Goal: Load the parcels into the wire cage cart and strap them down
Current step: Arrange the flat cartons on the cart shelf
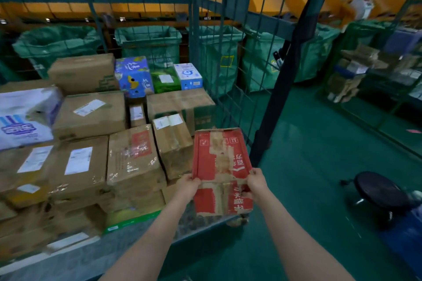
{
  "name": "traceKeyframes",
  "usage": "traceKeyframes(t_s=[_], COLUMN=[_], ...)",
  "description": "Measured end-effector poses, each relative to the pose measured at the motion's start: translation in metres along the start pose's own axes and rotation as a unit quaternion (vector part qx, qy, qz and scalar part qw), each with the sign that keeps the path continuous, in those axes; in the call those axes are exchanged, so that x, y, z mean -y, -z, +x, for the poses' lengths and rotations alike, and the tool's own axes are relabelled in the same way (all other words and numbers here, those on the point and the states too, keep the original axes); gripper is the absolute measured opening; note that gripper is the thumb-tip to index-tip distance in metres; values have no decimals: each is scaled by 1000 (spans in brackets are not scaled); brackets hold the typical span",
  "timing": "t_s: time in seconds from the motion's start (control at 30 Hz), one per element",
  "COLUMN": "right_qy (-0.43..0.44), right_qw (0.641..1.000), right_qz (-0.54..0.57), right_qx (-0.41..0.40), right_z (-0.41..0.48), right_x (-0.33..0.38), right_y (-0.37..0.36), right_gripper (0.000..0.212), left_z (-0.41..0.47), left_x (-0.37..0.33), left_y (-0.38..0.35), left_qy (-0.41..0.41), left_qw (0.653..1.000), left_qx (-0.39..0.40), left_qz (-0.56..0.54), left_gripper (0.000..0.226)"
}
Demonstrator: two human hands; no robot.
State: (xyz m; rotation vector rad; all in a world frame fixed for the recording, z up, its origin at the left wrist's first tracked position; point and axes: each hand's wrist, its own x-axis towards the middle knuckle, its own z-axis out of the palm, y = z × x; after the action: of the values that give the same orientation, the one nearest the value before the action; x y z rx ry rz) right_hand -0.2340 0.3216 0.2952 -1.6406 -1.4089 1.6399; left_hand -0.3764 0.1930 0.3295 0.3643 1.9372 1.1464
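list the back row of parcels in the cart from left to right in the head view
brown box → blue box → green box → white box

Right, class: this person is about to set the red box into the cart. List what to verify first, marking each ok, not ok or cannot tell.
1. Left hand grips the red box at its near-left corner: ok.
2. Right hand grips its near-right corner: ok.
3. Box surface intact: not ok, the printed skin is torn and peeled.
4. Free spot in the wire cage cart beneath it: cannot tell, the box hides it.
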Motion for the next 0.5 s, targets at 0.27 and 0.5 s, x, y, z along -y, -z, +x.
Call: traceKeyframes(t_s=[0.27,0.5], right_qy=[-34,-84], right_qw=[996,991], right_qz=[76,105], right_qx=[-24,-26], right_z=[98,166], right_x=[40,58], right_y=[-33,-58], right_gripper=[17,29], left_z=[93,166], left_x=[-47,-63], left_y=[-4,-6], left_qy=[11,49], left_qw=[998,992], left_qx=[43,91], left_qz=[41,66], left_gripper=[32,31])
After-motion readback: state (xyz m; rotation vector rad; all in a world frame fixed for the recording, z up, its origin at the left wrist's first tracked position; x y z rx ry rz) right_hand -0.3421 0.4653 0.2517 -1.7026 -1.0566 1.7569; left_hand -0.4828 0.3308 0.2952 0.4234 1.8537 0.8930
